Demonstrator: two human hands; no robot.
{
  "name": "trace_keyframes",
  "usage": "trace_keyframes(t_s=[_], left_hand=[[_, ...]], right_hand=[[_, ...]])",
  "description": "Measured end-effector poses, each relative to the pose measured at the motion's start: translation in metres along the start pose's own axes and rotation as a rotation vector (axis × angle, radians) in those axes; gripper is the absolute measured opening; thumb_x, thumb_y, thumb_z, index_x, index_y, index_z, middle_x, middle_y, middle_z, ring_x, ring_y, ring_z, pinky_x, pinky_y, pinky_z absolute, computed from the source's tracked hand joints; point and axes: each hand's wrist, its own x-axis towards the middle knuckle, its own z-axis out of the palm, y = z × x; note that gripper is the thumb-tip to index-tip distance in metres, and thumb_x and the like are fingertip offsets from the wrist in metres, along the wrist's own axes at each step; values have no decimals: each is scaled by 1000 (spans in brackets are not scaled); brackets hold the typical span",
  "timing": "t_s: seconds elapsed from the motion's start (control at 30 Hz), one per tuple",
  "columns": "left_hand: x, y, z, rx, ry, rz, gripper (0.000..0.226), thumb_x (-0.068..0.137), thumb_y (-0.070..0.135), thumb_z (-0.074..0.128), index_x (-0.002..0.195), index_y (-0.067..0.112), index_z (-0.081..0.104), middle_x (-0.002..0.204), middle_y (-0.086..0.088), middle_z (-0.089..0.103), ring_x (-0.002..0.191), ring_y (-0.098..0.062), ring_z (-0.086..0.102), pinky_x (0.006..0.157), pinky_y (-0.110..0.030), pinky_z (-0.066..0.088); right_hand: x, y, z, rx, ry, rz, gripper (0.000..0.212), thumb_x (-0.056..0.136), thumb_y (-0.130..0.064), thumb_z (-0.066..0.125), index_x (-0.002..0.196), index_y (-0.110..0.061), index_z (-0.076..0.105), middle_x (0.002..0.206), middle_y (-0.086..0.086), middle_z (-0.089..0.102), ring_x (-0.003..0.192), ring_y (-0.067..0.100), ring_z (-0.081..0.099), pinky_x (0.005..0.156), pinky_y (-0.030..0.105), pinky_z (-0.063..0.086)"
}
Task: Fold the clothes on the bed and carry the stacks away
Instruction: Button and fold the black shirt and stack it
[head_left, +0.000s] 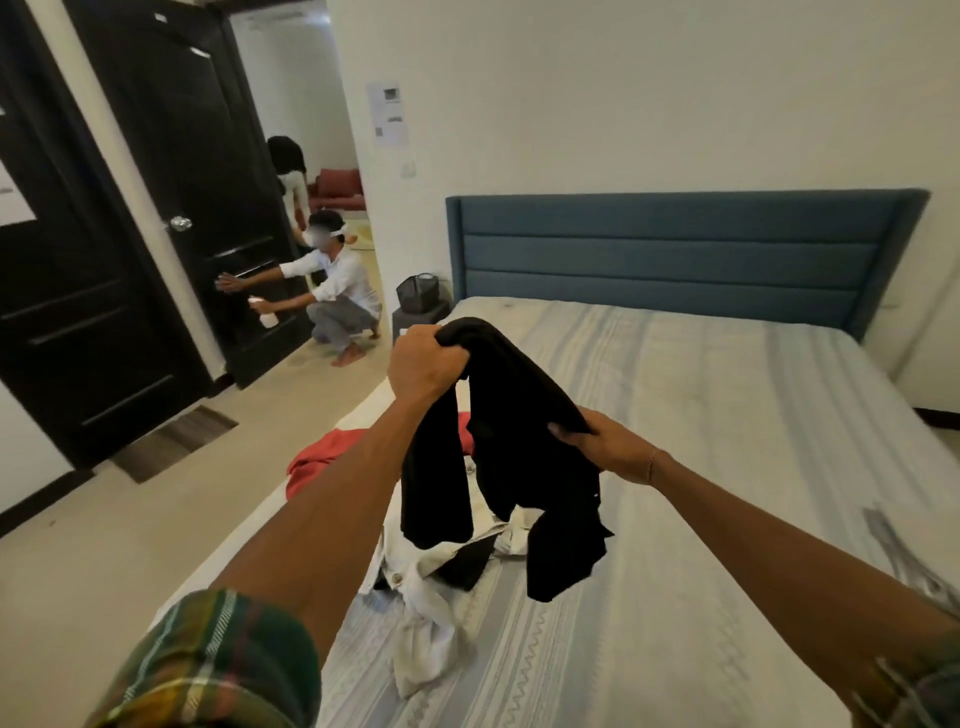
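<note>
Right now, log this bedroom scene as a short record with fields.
held item: crumpled black garment, lifted above the bed
left hand: grips the garment's top
right hand: pinches the garment's edge
bed: striped grey-blue mattress, teal padded headboard
unfolded pile: white clothes, red cloth near the bed's left edge
folded stacks: none visible
background: crouching person wiping a black door

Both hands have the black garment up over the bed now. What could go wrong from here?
The black garment hangs bunched between the left hand and right hand, so it may fold crooked unless shaken out. Its lower end dangles over the white clothes and might drag them. The red garment lies at the bed's edge and could slide off.
</note>
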Motion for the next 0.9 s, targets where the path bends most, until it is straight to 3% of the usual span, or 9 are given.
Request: trace_keyframes(t_s=[0.1, 0.2, 0.3, 0.4, 0.47, 0.57, 0.7, 0.8, 0.9], left_hand=[[7, 14, 15, 3, -110, -75, 19, 78, 22, 62, 61, 15, 57, 60, -2, 57, 63, -21, 57, 54, -27, 39], [18, 19, 37, 13, -251, -100, 25, 83, 24, 68, 96, 3, 71, 91, -13, 72, 90, -28, 68, 77, -36, 56], [12, 37, 57, 100, -396, -3, 52, 82, 21, 77, 122, 0, 52, 114, -16, 61, 104, -30, 60, 84, -38, 50], [-1, 67, 74, 184, -495, 291, 60, 77, 23, 86, 122, 8, 49, 113, -9, 56, 96, -22, 55, 80, -32, 45], [-11, 92, 87, 153, -571, 398, 47, 79, 37, 85, 106, 12, 57, 100, -5, 64, 87, -21, 61, 76, -32, 50], [-31, 136, 102, -151, -877, 255, 38, 85, 42, 79, 94, 8, 65, 84, -9, 72, 80, -23, 70, 76, -36, 59], [-55, 178, 126, -275, -1162, 148, 64, 59, 44, 85, 108, 15, 56, 109, -5, 65, 104, -23, 65, 91, -45, 57], [-65, 204, 152, -240, -1172, 122, 90, 47, 41, 88, 124, 18, 46, 124, -6, 56, 120, -28, 58, 101, -50, 53], [-69, 225, 173, -216, -1169, 115, 90, 61, 34, 90, 135, 20, 41, 128, -1, 54, 124, -28, 56, 103, -50, 52]], right_hand=[[-23, -17, -18, 121, 92, 50, 30, 102, -45, 52, 124, -29, 62, 126, 2, 68, 110, 20, 67, 83, 25, 57], [-40, -34, -44, 123, 236, 142, 48, 103, -48, 47, 130, -11, 60, 123, 3, 64, 99, 19, 65, 87, 29, 47], [-49, -47, -75, 115, 366, 196, 50, 106, -40, 46, 135, -1, 57, 124, 8, 59, 110, 24, 57, 93, 30, 41], [-59, -60, -93, 25, 404, 154, 36, 107, -22, 46, 133, 0, 56, 124, 11, 58, 114, 26, 55, 95, 31, 41], [-66, -64, -103, -88, 374, 172, 28, 104, -14, 52, 127, -1, 60, 124, 15, 62, 116, 30, 58, 98, 33, 44], [-74, -66, -121, -95, 355, 186, 19, 101, -10, 56, 115, 0, 64, 111, 15, 65, 99, 27, 61, 87, 30, 49], [-83, -59, -157, 390, 460, 293, 24, 101, -14, 46, 80, -6, 56, 79, 10, 54, 68, 17, 51, 58, 29, 48], [-93, -50, -192, 590, 569, 349, 25, 98, -17, 43, 83, -3, 57, 81, 16, 59, 75, 25, 56, 69, 36, 51], [-102, -42, -224, 683, 703, 328, 21, 97, -8, 37, 91, 0, 55, 94, 17, 59, 85, 30, 59, 79, 42, 56]])
